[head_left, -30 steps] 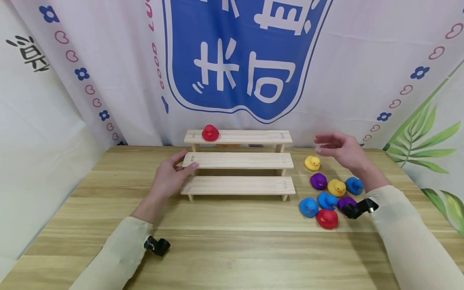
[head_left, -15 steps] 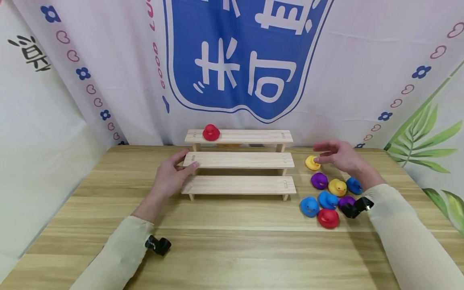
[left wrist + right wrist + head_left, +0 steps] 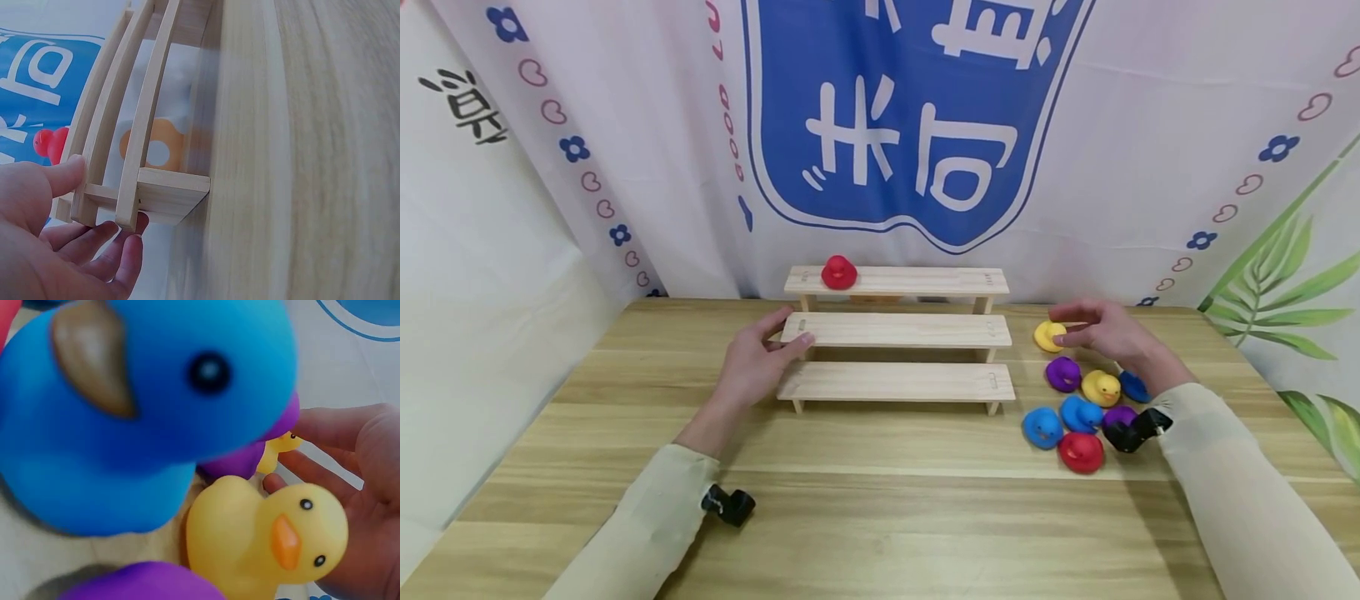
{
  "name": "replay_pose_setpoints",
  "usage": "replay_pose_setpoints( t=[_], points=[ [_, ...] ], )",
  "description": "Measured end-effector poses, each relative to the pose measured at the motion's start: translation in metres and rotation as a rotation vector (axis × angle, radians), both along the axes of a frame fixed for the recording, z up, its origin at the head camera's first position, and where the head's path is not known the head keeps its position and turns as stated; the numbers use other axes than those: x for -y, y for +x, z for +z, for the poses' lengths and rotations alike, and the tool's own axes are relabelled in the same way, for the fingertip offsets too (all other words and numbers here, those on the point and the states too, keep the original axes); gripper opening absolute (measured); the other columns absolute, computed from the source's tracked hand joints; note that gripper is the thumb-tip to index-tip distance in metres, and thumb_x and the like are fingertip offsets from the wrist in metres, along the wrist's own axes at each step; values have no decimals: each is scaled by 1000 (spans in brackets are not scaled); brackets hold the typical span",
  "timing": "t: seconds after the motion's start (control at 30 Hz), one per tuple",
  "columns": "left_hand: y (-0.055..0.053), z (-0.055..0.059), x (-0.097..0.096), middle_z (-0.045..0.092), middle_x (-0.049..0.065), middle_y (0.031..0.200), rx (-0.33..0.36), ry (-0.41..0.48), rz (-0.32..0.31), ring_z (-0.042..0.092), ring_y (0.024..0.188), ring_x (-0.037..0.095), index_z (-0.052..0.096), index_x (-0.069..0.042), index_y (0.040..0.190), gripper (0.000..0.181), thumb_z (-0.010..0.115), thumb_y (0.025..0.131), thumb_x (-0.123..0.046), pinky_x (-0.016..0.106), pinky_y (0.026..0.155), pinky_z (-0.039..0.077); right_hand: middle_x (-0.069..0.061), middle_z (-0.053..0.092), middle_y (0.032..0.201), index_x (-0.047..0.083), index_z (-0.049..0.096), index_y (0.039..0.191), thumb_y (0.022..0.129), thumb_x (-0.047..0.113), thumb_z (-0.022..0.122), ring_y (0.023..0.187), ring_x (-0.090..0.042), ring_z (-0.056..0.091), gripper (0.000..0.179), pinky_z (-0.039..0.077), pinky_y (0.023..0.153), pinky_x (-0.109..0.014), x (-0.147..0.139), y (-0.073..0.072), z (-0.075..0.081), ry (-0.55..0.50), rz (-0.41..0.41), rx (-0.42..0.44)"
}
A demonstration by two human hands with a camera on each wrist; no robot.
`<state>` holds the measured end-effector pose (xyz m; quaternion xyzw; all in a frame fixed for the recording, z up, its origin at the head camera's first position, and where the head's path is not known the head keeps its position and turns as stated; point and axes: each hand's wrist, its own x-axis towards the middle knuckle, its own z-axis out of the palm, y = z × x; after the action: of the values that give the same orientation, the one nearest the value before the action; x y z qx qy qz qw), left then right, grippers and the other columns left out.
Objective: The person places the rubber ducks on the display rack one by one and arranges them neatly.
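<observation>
A three-step wooden stand (image 3: 895, 331) stands at the back of the table, with a red rubber duck (image 3: 838, 273) on its top step. My left hand (image 3: 752, 360) grips the left end of the middle step; in the left wrist view its thumb lies on the board and fingers curl beneath. To the stand's right, my right hand (image 3: 1108, 337) has thumb and fingers around a yellow rubber duck (image 3: 1047, 336) that sits on the table. In the right wrist view that yellow duck (image 3: 275, 453) is partly hidden behind a purple duck (image 3: 234, 461) and the fingertips.
Below my right hand is a cluster of ducks: a purple duck (image 3: 1063, 374), another yellow duck (image 3: 1101, 388), several blue ducks (image 3: 1042, 427) and a red duck (image 3: 1082, 452). My right forearm partly covers some. A printed curtain (image 3: 700, 167) hangs behind the wooden table (image 3: 880, 517).
My right hand has come down and its thumb and fingers have closed around the back yellow duck. My left hand has kept its grip on the stand.
</observation>
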<state>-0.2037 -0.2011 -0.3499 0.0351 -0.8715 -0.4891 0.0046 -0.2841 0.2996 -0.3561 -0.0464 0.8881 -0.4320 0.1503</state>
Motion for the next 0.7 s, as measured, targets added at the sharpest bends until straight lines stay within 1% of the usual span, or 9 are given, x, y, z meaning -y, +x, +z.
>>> replay_pose_setpoints(
  t=[0.27, 0.37, 0.57, 0.7],
  points=[
    [-1, -1, 1, 43, 14, 169, -2, 6, 0, 63, 121, 29, 36, -14, 167, 76, 69, 104, -41, 17, 82, 51, -23, 45, 162, 9, 48, 157, 103, 23, 71, 149, -46, 42, 61, 34, 123, -66, 0, -1, -4, 26, -16, 25],
    [-2, -1, 1, 44, 15, 168, -2, 11, -2, 63, 121, 29, 36, -14, 166, 76, 69, 104, -41, 16, 82, 51, -23, 47, 160, 11, 50, 157, 101, 25, 73, 146, -45, 44, 62, 36, 122, -64, 0, -1, -4, 47, -19, 33],
    [-2, -1, 0, 44, 15, 168, 1, 37, -4, 65, 121, 29, 36, -13, 166, 76, 70, 104, -39, 16, 81, 53, -24, 47, 158, 10, 49, 157, 101, 26, 74, 142, -43, 45, 64, 40, 120, -61, -2, 0, -6, 67, -21, 41],
    [0, 1, 1, 43, 14, 169, 8, 38, 4, 64, 121, 29, 35, -14, 167, 76, 69, 104, -39, 17, 82, 53, -25, 47, 159, 7, 48, 158, 101, 25, 74, 143, -44, 45, 65, 40, 120, -62, -1, -1, -7, 65, -14, 38]
  ],
)
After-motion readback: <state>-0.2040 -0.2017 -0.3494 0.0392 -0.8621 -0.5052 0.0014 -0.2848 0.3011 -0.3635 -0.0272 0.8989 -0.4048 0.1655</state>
